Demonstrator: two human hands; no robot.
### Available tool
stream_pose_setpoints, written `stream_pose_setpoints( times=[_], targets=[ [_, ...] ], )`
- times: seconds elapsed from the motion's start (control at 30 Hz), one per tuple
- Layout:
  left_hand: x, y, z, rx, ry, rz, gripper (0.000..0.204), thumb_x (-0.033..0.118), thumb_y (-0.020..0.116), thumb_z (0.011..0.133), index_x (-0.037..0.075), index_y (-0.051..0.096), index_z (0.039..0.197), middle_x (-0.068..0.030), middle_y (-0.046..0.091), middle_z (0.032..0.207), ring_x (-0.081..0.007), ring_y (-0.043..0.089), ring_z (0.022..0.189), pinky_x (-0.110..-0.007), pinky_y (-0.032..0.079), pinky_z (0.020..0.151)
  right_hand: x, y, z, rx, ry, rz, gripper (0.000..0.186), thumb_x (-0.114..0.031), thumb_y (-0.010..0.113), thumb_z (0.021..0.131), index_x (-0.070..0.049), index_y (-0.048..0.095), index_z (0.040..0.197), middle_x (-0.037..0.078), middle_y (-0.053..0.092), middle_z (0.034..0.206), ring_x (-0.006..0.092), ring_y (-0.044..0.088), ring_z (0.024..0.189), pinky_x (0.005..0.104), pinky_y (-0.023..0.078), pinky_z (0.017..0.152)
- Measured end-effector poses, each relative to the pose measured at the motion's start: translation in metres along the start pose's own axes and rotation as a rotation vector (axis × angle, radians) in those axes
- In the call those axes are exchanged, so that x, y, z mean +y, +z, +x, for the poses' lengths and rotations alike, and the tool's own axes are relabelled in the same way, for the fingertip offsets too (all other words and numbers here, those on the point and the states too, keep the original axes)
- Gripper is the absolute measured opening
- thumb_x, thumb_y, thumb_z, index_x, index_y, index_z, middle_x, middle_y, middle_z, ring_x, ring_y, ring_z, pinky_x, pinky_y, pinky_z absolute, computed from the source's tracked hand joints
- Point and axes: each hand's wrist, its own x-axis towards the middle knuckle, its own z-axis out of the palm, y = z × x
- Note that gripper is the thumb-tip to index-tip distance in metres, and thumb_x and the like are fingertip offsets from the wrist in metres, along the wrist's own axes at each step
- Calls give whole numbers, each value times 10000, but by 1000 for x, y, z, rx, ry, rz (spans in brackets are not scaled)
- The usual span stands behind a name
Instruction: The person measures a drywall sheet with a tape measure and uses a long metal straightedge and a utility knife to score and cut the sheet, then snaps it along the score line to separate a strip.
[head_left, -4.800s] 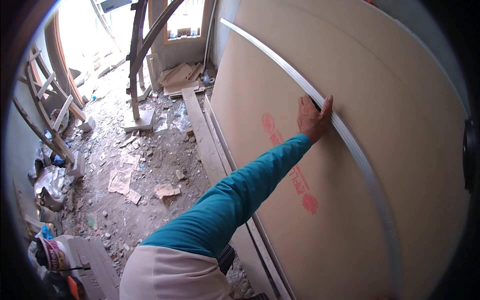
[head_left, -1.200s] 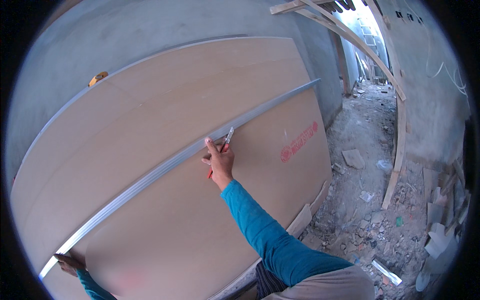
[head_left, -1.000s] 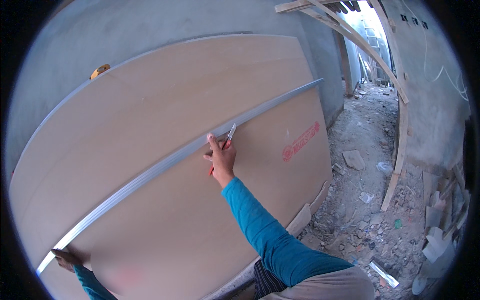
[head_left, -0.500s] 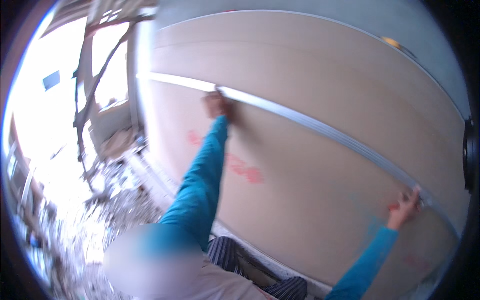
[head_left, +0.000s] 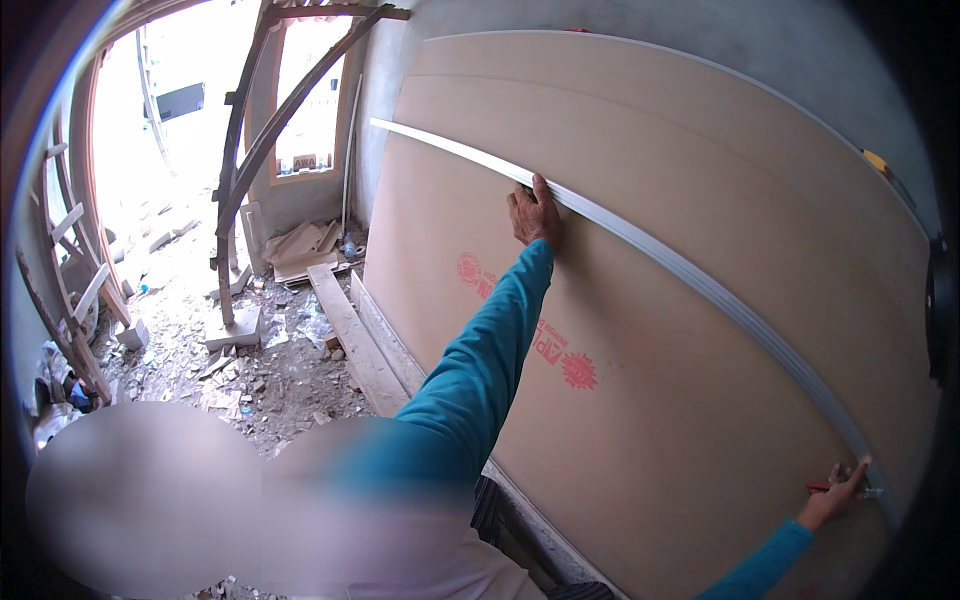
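A long, ribbed, silvery-white strip (head_left: 645, 243) runs slantwise across a large brown board (head_left: 690, 400) leaning against the wall. My left hand (head_left: 535, 213) is at the strip's lower edge, its thumb up against the strip and the other fingers curled; a small dark spot shows by the fingertips. Far along at the lower right, my right hand (head_left: 838, 494) has its index finger on the strip. Its other fingers are folded round a small red-handled tool (head_left: 820, 487) with a metallic end; its exact kind is not clear. Red printing marks the board.
A yellow-and-black tool (head_left: 877, 162) rests on the board's top edge. Dark wooden props (head_left: 240, 180) stand at the left by a window. Rubble (head_left: 240, 375) litters the floor, and a plank (head_left: 355, 340) lies along the board's foot.
The view has swung left and steadied, so more doorway and floor show. Both hands remain at the strip, the left still near its upper part and the right near its lower end.
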Motion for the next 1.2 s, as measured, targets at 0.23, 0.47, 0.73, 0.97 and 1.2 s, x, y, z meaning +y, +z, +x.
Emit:
stream_pose_setpoints(
  times=[0.23,0.47,0.73,0.97,1.2],
  targets=[
    [-2,-4,4,2,14,-32,664,640,379,979,68,568,1260,-131,560,1152,-346,555,1135,-475,431,977,-32,19,-49,53,15,-55,595,-353,737,909,-55,518,1375,137,518,1161,241,584,1070,324,574,704],
    [-120,67,97,-111,488,280,480,425,383,1035,40,557,1263,-193,597,1159,-369,571,1046,-492,462,911,-26,17,-67,-25,111,-194,547,-372,609,980,-121,490,1452,116,563,1351,360,576,1209,422,506,632],
    [-127,41,117,-105,672,257,641,504,516,989,-14,545,1365,-161,627,1285,-281,594,1153,-401,466,1019,-29,55,-60,28,-51,143,323,-295,818,851,-143,563,978,3,526,784,112,534,616,305,529,498],
    [-44,17,55,-168,211,-91,803,681,357,983,-25,665,1209,-208,666,1221,-348,605,1140,-453,443,985,-38,38,-66,31,26,97,333,-324,784,884,-116,538,969,-4,531,848,95,499,669,345,581,583],
    [-61,23,74,-170,202,-100,817,694,357,981,-23,644,1249,-204,653,1248,-346,598,1151,-451,444,987,-35,47,-69,-2,22,110,324,-332,768,898,-112,544,978,-18,538,863,83,503,691,359,587,618]
  ],
)
